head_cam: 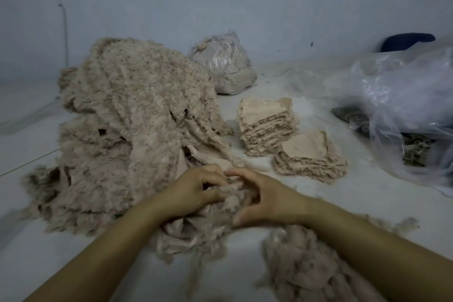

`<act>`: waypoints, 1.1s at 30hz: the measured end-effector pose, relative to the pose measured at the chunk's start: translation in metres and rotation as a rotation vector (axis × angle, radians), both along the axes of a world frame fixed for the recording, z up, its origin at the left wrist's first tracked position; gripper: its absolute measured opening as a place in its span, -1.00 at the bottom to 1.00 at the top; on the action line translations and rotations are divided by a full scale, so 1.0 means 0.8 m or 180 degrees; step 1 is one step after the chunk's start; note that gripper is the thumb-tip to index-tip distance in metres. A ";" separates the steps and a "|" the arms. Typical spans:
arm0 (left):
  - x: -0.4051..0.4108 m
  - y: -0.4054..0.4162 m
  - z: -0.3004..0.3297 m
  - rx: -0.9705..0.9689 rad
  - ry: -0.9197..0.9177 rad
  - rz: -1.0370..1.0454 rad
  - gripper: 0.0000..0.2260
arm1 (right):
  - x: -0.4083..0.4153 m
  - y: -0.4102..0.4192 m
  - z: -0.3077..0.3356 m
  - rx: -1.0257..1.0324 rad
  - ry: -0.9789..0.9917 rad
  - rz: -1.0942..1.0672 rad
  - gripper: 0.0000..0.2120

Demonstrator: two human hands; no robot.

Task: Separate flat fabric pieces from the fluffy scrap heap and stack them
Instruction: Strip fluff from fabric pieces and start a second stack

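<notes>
Right now both my hands are close together at the near edge of the fluffy scrap heap (132,125), working at one clump of scrap (232,195). My left hand (193,193) has its fingers curled into the fuzz, thumb and fingertips pinching it, and my right hand (264,197) meets it from the other side, fingers hooked over the same tuft and thumb pressed below. I judge this to be the separating step: I am teasing the fluff apart to find the flat piece inside, and some smooth cloth (186,228) shows just beneath my left wrist. Nearer to me, by my right forearm, lies a small mound of loose fluff (301,260) on the pale floor (367,191). The next move, as I see it, calls for holding the flat cloth steady with one hand while the other peels the fuzz away, then carrying the freed piece out to the right. Beyond my right hand sit two stacks of flat pieces side by side: a low stack (311,157) nearer, and a taller stack (267,125) just behind it. The big heap rises to the left of both. Farther back stands a filled plastic bag (223,64) against the wall, and at the far right crumpled clear plastic sheeting (407,95) covers some darker scraps. I can read no brand, label or writing anywhere.
</notes>
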State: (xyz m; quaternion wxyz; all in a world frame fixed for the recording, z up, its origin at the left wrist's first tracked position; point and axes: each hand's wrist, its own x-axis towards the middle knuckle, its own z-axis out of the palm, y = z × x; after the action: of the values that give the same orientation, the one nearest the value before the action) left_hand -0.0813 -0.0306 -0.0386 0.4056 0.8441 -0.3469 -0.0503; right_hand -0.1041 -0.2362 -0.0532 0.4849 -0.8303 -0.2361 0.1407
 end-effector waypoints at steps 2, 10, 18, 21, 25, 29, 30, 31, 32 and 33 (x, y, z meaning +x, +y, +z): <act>0.000 -0.009 -0.003 -0.0304 -0.0122 0.0224 -0.82 | 0.003 0.011 -0.020 0.0399 -0.0064 -0.0449 -0.72; 0.046 0.043 0.003 0.0536 -0.0277 0.0973 -0.84 | 0.018 -0.019 -0.024 0.1869 0.0227 -0.1422 -0.69; 0.047 -0.011 0.003 -0.0015 -0.0293 0.0806 -0.83 | 0.018 -0.010 -0.014 0.1032 -0.0569 -0.1284 -0.68; 0.043 -0.031 0.001 -0.0131 -0.0249 0.0466 -0.72 | 0.019 -0.003 -0.018 0.0604 -0.0686 -0.1169 -0.80; 0.053 -0.022 -0.006 -0.0400 -0.0315 0.1111 -0.74 | 0.026 -0.023 -0.021 0.1486 -0.0251 -0.1553 -0.68; 0.056 -0.011 -0.003 -0.0527 -0.0040 0.0953 -0.85 | 0.027 -0.027 -0.024 0.1873 0.0135 -0.1526 -0.66; 0.055 -0.011 -0.003 -0.0118 -0.0073 0.0764 -0.95 | 0.027 -0.026 -0.024 0.1917 0.0166 -0.1574 -0.63; 0.056 -0.010 -0.005 0.0415 -0.0345 0.0649 -0.75 | 0.027 -0.025 -0.021 0.2013 0.0281 -0.1653 -0.62; 0.062 -0.009 -0.009 0.0780 -0.0634 0.0557 -0.67 | 0.027 -0.025 -0.019 0.2031 0.0358 -0.1734 -0.65; 0.064 -0.009 -0.010 0.0821 -0.0781 0.0628 -0.72 | 0.027 -0.027 -0.019 0.1844 0.0276 -0.1863 -0.66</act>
State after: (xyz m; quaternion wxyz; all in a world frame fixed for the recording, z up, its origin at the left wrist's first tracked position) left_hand -0.0300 -0.0380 -0.0464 0.2519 0.9188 -0.3000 0.0488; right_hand -0.0824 -0.2578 -0.0688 0.7275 -0.6849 0.0008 -0.0406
